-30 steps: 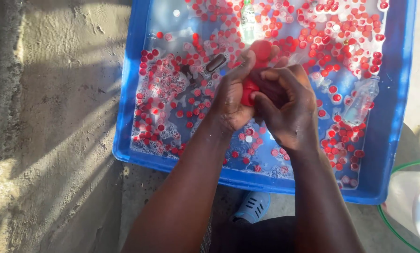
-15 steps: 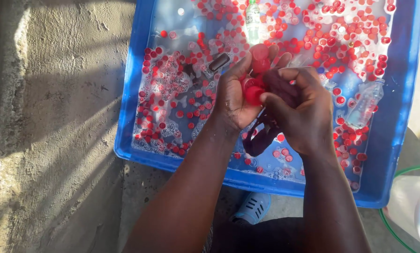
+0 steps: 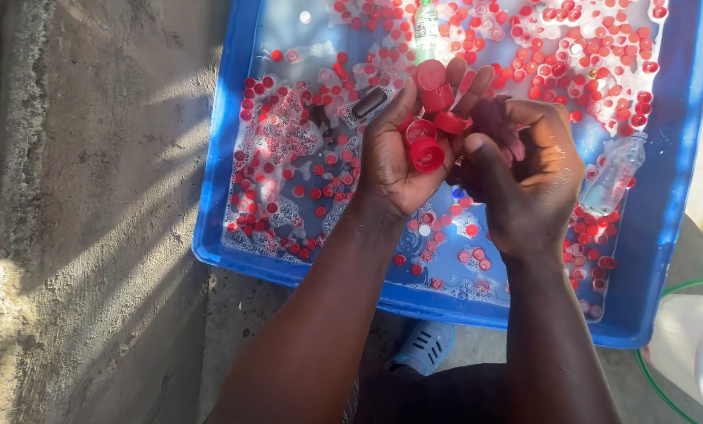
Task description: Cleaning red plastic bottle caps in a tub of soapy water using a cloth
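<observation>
Since the earlier frame, both hands have lifted slightly and the left hand [image 3: 402, 161] has opened to cup several red bottle caps [image 3: 430, 129], fingers half spread. Touching them, the right hand [image 3: 528, 177] pinches a dark rag [image 3: 496, 126]. Below lies the blue tub [image 3: 673, 196] of soapy water with floating red caps, a clear plastic bottle [image 3: 614, 173] at right and a green-labelled bottle [image 3: 425, 23] at top.

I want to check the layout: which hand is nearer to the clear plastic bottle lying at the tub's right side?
The right hand. It is just left of the clear plastic bottle, apart from it. The left hand, holding red caps, is farther left, beyond the right hand.
</observation>
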